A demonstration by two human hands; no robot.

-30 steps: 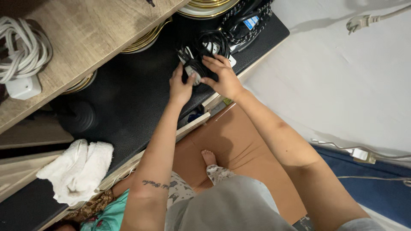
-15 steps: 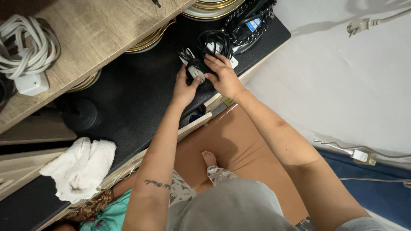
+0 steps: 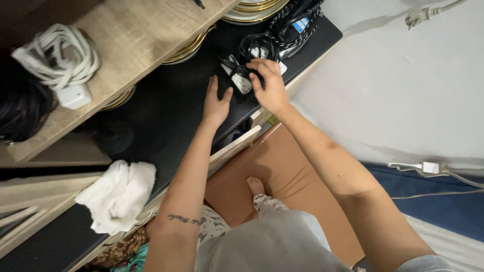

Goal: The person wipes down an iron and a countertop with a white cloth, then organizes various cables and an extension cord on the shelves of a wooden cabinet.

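The right hand is pressing down on a bundle of black cord with white plugs, lying on the black counter just in front of the gold-rimmed plates; its fingers are curling over the coil, hiding much of it, so whether they are truly gripping is hard to tell. The left hand is lying open and flat on the counter just beside the bundle, fingers spread, apart from the nearest white plug. Behind the bundle a braided cable is running off the top edge. Well away from the bundle, a white towel is sitting on the counter, and a coiled white cord on the wooden shelf above.
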